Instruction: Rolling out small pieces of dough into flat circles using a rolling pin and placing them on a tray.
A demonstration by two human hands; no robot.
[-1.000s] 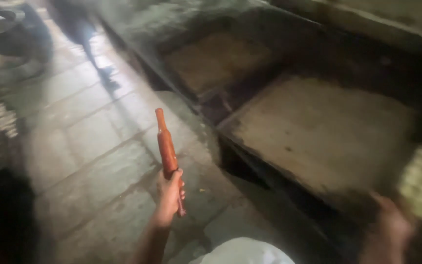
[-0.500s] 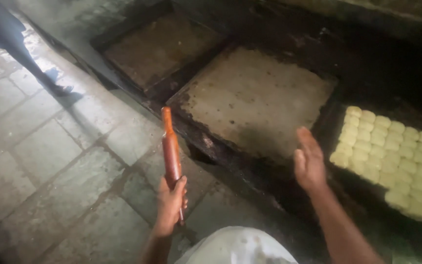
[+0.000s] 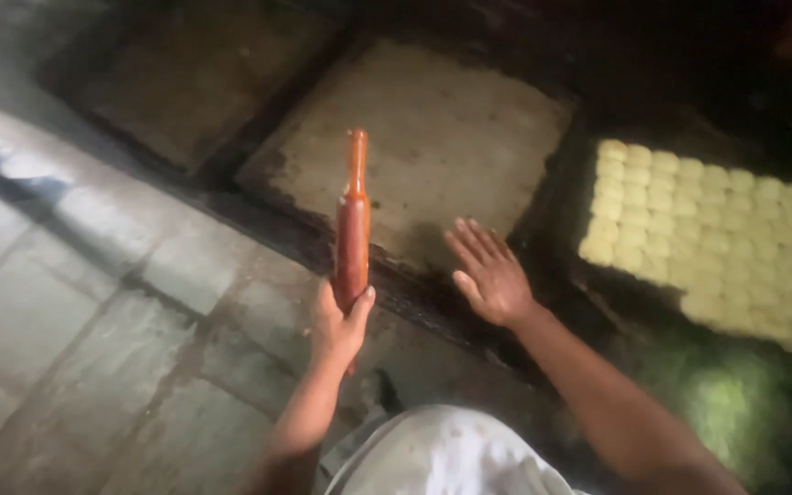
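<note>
Rolling pin (image 3: 353, 225) is gripped upright in my left hand (image 3: 339, 321); right hand (image 3: 488, 273) hovers open, near the flat slab (image 3: 433, 147), dough discs (image 3: 717, 229) at right.

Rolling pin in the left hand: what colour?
Reddish-brown rolling pin, seen in the head view.

This looks like a small traditional bakery or flatbread kitchen, dim and much used. The main landmark is a square, flour-dusted stone slab (image 3: 423, 151) set low in a dark, sooty frame. To the left of that slab lies a second slab (image 3: 185, 78) of the same kind. To its right sits a tray of pale round dough pieces (image 3: 717, 229) packed in close rows. In front of the slab runs a worn, stained floor of large grey paving tiles (image 3: 66, 312). A reddish wooden rolling pin (image 3: 353, 225), held upright just before the slab, fits dough work.
</note>
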